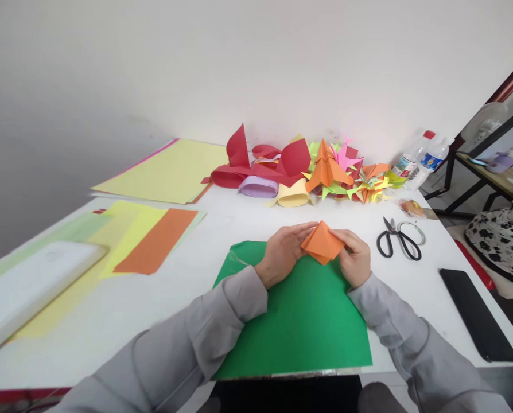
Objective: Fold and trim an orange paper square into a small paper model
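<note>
A piece of folded orange paper (323,243), roughly diamond-shaped with layered flaps, is held up between my two hands. My left hand (282,252) has its fingers closed on the paper's left side. On the right side, my right hand (353,256) pinches the edge between thumb and fingers. Both hands are over a green sheet (295,327) that lies on the white table (174,321). Some of the fingertips are hidden behind the paper.
Black-handled scissors (398,238) and a black phone (478,314) lie at the right. Paper shapes, including an orange folded plane (326,170), line the wall. Two plastic bottles (422,160) stand beyond. Coloured sheets (157,241) and a white box-like object (37,292) occupy the left.
</note>
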Available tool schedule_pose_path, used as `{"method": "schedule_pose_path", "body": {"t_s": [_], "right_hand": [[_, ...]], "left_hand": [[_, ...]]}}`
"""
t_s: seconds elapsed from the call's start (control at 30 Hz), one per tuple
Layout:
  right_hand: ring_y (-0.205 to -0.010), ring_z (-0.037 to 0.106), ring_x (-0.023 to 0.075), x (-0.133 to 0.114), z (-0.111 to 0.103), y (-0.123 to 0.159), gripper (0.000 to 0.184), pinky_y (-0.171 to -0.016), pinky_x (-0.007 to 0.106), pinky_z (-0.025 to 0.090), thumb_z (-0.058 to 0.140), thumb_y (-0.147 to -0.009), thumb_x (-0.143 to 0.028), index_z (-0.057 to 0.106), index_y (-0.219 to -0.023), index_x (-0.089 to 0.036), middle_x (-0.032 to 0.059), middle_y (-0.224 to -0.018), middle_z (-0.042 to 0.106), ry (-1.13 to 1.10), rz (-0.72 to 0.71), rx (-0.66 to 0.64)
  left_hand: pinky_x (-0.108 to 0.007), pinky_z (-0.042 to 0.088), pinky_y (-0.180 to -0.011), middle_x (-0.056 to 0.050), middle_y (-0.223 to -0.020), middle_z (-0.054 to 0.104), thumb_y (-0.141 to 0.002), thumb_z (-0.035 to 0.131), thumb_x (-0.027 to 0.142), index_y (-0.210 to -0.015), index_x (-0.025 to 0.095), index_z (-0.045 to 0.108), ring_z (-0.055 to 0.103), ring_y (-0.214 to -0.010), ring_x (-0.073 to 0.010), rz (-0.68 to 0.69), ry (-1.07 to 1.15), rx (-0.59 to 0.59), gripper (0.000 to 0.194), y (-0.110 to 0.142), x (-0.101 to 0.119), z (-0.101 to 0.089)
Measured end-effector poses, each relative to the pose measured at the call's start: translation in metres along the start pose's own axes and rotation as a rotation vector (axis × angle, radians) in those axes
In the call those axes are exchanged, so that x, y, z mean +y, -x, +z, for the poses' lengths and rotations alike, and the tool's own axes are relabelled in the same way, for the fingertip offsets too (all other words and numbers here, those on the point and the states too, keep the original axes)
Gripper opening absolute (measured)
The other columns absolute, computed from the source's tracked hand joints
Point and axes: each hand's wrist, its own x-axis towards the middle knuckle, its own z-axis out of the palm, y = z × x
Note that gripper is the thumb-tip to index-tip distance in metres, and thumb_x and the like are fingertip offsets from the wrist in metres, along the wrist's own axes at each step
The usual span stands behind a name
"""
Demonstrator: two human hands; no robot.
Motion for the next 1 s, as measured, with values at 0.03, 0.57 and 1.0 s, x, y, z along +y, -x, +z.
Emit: {"method": "schedule_pose_path", "body": {"t_s": [0.03, 0.57, 1.0], "right_hand": [[-0.084, 0.066, 0.0174, -0.001, 0.0, -0.001, 0.031, -0.076, 0.033, 0.054, 0.051, -0.082, -0.011, 0.07, -0.101, -0.027, 0.0052, -0.092, 0.07, -0.004, -0.011, -0.013], [-0.095, 0.06, 0.0219, -0.01, 0.0, 0.002, 0.037, -0.074, 0.038, 0.054, 0.054, -0.083, -0.023, 0.055, -0.12, -0.021, 0.0121, -0.107, 0.062, 0.222, -0.049, 0.039], [-0.136, 0.014, 0.0455, -0.018, 0.001, 0.005, 0.068, -0.103, 0.066, 0.015, 0.058, -0.071, -0.065, 0.058, -0.116, -0.015, 0.0212, -0.15, 0.019, 0.87, -0.272, -0.319]], "left_hand": [[-0.036, 0.046, -0.082, -0.012, -0.099, 0.071, -0.074, 0.06, 0.04, -0.097, 0.012, 0.071, 0.063, -0.096, -0.0269, -0.002, -0.028, 0.023, 0.038, 0.0, -0.001, 0.001], [-0.028, 0.049, -0.077, -0.009, -0.084, 0.072, -0.077, 0.068, 0.026, -0.087, 0.011, 0.071, 0.065, -0.077, -0.0151, -0.064, -0.035, 0.086, 0.018, -0.004, -0.002, 0.002], [-0.028, 0.049, -0.074, -0.009, -0.087, 0.071, -0.073, 0.072, 0.029, -0.087, 0.01, 0.071, 0.064, -0.078, -0.0169, 0.008, -0.074, 0.063, 0.024, -0.001, -0.005, 0.006]]}}
